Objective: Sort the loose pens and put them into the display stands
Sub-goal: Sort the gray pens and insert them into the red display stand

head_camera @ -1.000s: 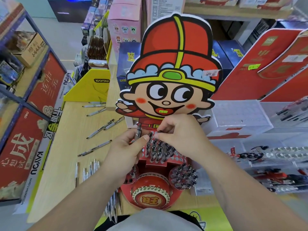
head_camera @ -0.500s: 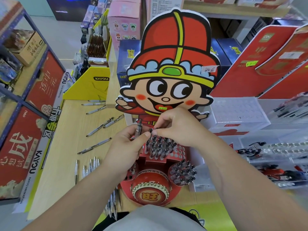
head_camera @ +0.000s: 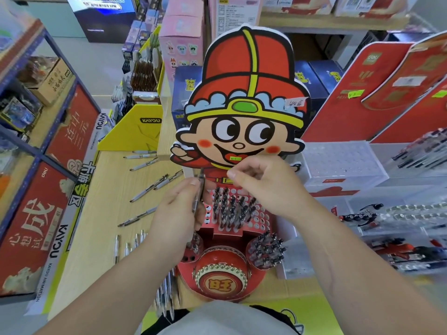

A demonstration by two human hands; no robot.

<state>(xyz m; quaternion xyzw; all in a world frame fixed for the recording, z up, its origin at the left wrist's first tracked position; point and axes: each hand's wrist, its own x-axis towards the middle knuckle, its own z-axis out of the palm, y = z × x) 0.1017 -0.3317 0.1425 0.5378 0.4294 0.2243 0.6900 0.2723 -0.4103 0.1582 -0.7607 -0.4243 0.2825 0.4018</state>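
A red cartoon-boy display stand (head_camera: 244,105) stands on the wooden table (head_camera: 101,213), with a holed red rack (head_camera: 261,221) at its base. Several black-capped pens (head_camera: 229,206) stand in the rack's upper tier and more in the right cup (head_camera: 268,250). My left hand (head_camera: 174,221) holds a clear pen (head_camera: 199,192) upright beside the rack's left edge. My right hand (head_camera: 263,184) hovers just above the upper tier, fingers loosely curled, with nothing visible in it. Loose silver pens (head_camera: 150,187) lie scattered on the table to the left.
A yellow card box (head_camera: 135,131) stands at the table's back left. Clear acrylic pen trays (head_camera: 343,163) and red display boards (head_camera: 377,93) fill the right side. Blue shelving with red boxes (head_camera: 31,213) runs along the left. More pens (head_camera: 167,301) lie near the front edge.
My right hand has lifted off the pens in the upper tier and risen slightly. My left hand keeps the clear pen upright in about the same place.
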